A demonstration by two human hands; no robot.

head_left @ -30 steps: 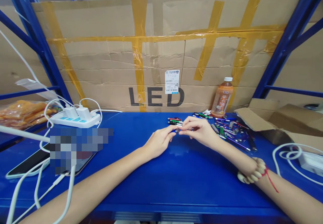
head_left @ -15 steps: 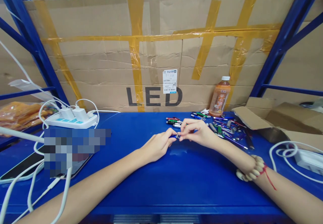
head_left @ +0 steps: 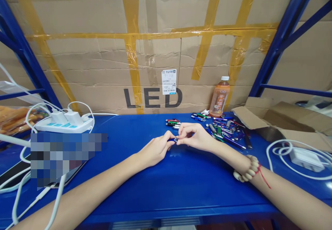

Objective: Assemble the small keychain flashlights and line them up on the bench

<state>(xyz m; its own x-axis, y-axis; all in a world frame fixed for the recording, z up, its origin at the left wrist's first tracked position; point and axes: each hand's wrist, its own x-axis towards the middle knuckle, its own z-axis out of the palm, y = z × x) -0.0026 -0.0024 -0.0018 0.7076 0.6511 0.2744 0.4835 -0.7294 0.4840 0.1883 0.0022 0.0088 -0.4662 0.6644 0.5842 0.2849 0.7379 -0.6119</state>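
Note:
My left hand [head_left: 155, 150] is closed, with thumb and forefinger around a small blue metal tube [head_left: 171, 140]. Most of the tube is hidden by the fingers. A silver ring-like end [head_left: 176, 139] sticks out on its right side. Thumb and fingertips of my right hand [head_left: 195, 136] are pinched together right against that end; whether they hold a separate small part is too small to tell. Just behind my right hand lie a few slim pen-like pieces [head_left: 172, 123]. To its right spreads a pile of blue, green and silver pen-like metal parts [head_left: 228, 130].
A drink bottle [head_left: 220, 97] stands behind the pile, and an open cardboard box [head_left: 290, 119] is to its right. White cables and an adapter [head_left: 306, 159] lie at right. At left are a power strip [head_left: 64, 124] and phones with cables. Taped cardboard [head_left: 109, 64] walls the back.
The whole view has shifted slightly, so everything appears farther left. Both hands keep the same pinch around the blue tube and its silver end.

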